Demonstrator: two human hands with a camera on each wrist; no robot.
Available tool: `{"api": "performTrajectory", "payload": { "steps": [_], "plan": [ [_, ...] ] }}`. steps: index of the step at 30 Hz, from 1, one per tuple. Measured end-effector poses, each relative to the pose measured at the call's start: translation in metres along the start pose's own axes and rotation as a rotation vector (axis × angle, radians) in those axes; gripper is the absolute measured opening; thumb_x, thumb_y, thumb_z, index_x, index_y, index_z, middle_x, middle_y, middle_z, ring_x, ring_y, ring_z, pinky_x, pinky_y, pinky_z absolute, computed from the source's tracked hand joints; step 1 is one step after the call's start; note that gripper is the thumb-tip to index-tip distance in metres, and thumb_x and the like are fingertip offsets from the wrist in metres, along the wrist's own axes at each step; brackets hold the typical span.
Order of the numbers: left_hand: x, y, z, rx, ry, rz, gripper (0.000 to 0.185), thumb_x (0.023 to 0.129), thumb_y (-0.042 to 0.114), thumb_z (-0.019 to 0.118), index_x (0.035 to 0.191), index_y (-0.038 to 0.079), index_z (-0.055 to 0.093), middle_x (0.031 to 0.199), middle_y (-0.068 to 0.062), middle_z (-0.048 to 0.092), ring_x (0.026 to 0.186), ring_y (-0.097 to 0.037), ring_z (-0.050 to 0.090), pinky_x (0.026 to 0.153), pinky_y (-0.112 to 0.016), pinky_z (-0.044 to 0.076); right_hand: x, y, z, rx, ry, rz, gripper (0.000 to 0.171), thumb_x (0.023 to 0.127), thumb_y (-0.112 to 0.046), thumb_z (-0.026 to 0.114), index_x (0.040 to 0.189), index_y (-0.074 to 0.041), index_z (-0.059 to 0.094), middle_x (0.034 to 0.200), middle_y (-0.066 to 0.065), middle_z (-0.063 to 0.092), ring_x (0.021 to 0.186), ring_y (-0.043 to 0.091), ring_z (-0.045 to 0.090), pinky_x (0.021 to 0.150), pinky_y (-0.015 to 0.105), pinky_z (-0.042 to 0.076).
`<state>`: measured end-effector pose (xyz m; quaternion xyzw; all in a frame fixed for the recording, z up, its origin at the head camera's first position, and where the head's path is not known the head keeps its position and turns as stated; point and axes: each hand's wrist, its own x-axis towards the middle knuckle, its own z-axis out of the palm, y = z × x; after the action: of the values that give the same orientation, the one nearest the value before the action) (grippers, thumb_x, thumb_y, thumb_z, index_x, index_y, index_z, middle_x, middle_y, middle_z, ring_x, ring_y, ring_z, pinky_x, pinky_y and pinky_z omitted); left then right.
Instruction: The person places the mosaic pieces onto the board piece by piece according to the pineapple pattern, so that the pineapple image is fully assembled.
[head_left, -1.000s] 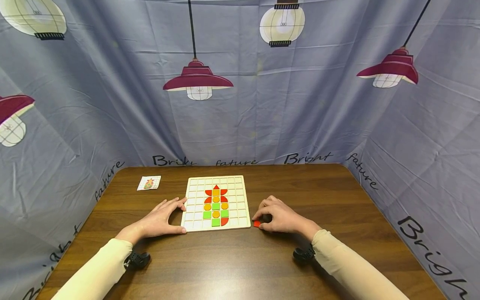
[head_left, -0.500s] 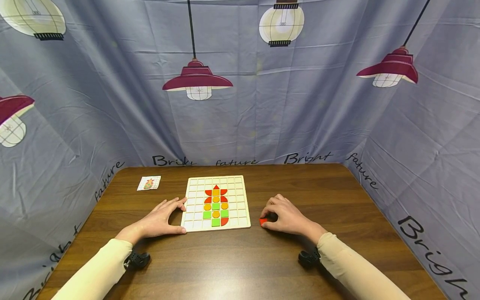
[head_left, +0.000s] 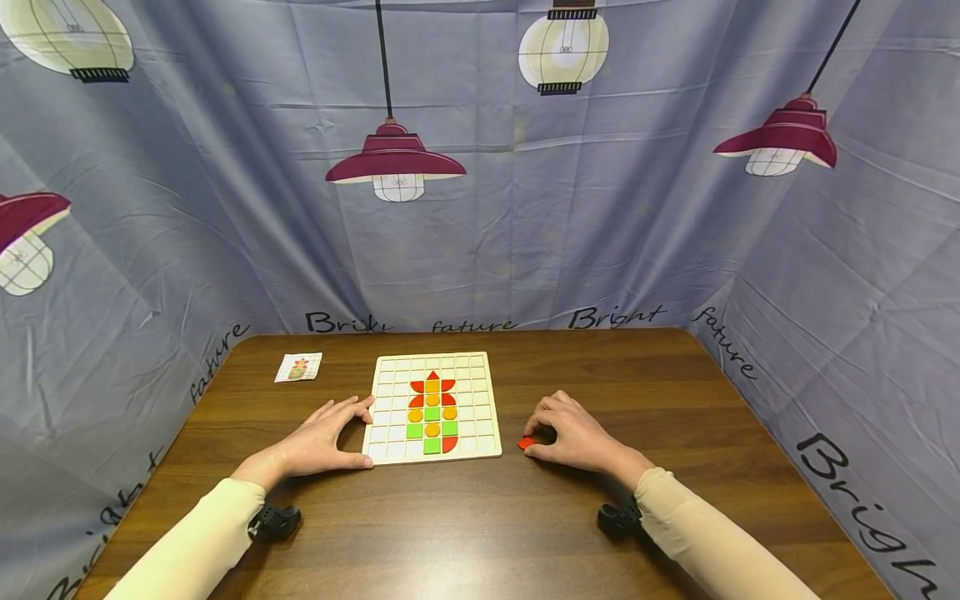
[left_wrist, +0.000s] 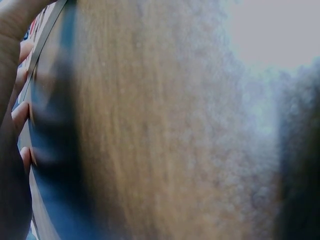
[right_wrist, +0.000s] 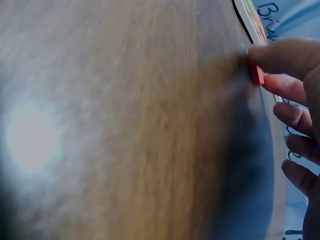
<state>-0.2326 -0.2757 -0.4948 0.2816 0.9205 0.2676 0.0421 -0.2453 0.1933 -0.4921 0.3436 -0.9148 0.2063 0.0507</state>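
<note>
In the head view, a pale gridded board [head_left: 476, 417] lies flat on the brown table. Red, orange and green tiles on it form a pineapple-like picture, with a green square tile [head_left: 432, 446] and a red quarter-round tile [head_left: 450, 444] in its lowest row. My left hand [head_left: 318, 437] touches the board's left side, fingers at the left edge and thumb by the near left corner. To the right of the board, my right hand [head_left: 568, 433] pinches a small red tile [head_left: 525, 443] between thumb and finger, low over the table. The fingers partly cover this tile [right_wrist: 257, 74].
A small printed card [head_left: 298, 367] with a similar pineapple picture lies at the back left of the wooden table [head_left: 450, 533]. Grey-blue curtains [head_left: 480, 250] with lamp prints stand behind and at both sides.
My right hand has moved slightly right, away from the board, with the red tile, which has turned between the fingers. My left hand and the board have stayed put.
</note>
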Motion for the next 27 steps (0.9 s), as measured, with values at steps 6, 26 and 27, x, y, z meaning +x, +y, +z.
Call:
{"api": "performTrajectory", "payload": {
  "steps": [6,26,27],
  "plan": [
    [-0.001,0.001,-0.001,0.002,0.003,-0.004,0.058,0.080,0.058,0.081,0.116,0.020,0.055,0.160,-0.014,0.041,0.148,-0.043,0.032,0.120,-0.065,0.013,-0.007,0.004,-0.002,0.022,0.007,0.009,0.025,0.079,-0.044,0.086,0.094,-0.028,0.072,0.095,-0.016,0.059,0.095,0.010,0.047,0.084,0.035,0.045],
    [0.000,0.000,0.000,0.000,-0.001,-0.006,0.060,0.080,0.061,0.080,0.116,0.020,0.055,0.160,-0.014,0.040,0.148,-0.044,0.031,0.120,-0.065,0.013,-0.010,0.003,0.003,0.030,0.054,-0.021,0.016,0.082,-0.032,0.086,0.094,-0.026,0.077,0.086,-0.016,0.058,0.089,0.006,0.046,0.078,0.029,0.044],
    [0.000,0.000,0.000,-0.001,-0.002,-0.006,0.059,0.080,0.061,0.080,0.116,0.020,0.055,0.160,-0.014,0.040,0.148,-0.044,0.031,0.120,-0.065,0.013,-0.009,0.002,0.003,0.032,0.058,-0.013,0.016,0.081,-0.032,0.086,0.094,-0.027,0.077,0.086,-0.016,0.058,0.089,0.006,0.046,0.078,0.029,0.044]
  ]
}}
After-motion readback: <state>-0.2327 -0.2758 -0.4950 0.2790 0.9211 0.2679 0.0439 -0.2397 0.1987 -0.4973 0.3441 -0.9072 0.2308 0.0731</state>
